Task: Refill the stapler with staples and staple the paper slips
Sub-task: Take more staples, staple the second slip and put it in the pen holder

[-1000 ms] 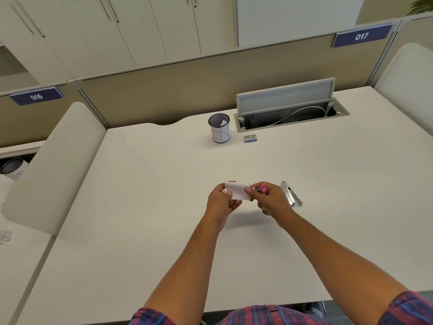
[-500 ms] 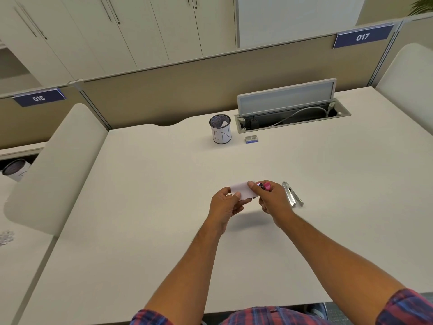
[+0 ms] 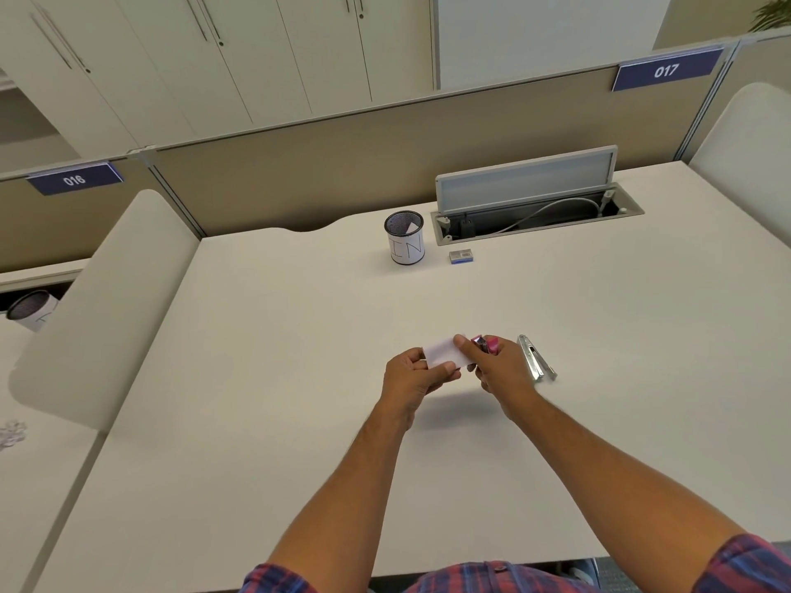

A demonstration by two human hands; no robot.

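My left hand [image 3: 411, 376] pinches the left end of a small white paper slip [image 3: 443, 350] above the middle of the desk. My right hand [image 3: 498, 370] grips a small pink stapler [image 3: 488, 344], whose nose meets the slip's right end, with one finger lying over the slip. A silver metal stapler-like tool [image 3: 535, 357] lies on the desk just right of my right hand. A small blue staple box [image 3: 461, 255] sits farther back, next to a mesh cup [image 3: 404, 243] marked "IN" with a slip inside.
The white desk [image 3: 278, 378] runs back to a beige partition. An open cable tray [image 3: 535, 216] with a raised lid is set into the desk at the back right. A curved white divider [image 3: 98, 306] bounds the left side, and another mesh cup [image 3: 30, 308] stands beyond it.
Both hands have drifted slightly toward me with the slip and the pink stapler. Grips are unchanged, and the silver tool has stayed put.
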